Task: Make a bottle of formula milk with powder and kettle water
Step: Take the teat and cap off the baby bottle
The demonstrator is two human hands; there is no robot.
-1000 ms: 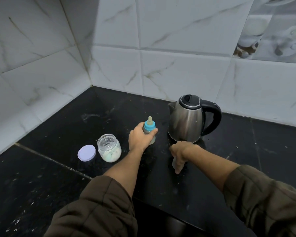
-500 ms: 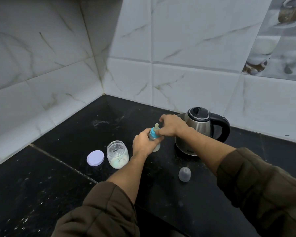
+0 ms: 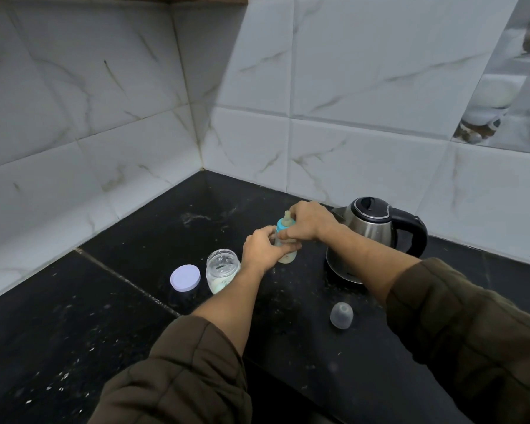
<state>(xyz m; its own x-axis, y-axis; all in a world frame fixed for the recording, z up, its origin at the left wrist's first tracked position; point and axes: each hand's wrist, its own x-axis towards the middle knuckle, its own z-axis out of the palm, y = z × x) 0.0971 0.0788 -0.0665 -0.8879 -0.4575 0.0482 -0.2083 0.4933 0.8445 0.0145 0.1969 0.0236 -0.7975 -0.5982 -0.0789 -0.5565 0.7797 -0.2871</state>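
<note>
A small baby bottle (image 3: 289,256) with a blue collar and a teat stands upright on the black counter (image 3: 141,237). My left hand (image 3: 265,249) grips the bottle's body from the left. My right hand (image 3: 308,221) grips the blue collar (image 3: 281,225) from the right, fingers curled round it. An open glass jar (image 3: 222,270) with pale powder at its bottom stands left of the bottle, and its lilac lid (image 3: 185,277) lies beside it. A steel kettle (image 3: 372,237) with a black lid and handle stands to the right, behind my right forearm.
The bottle's clear dome cap (image 3: 341,314) lies on the counter in front of the kettle. White marble-look tiled walls (image 3: 349,148) meet in a corner behind the counter. A seam (image 3: 126,283) runs across the counter on the left.
One second ago my right hand was low on the counter at the clear cap; it left the cap there and rose to the bottle's collar. My left hand stayed on the bottle.
</note>
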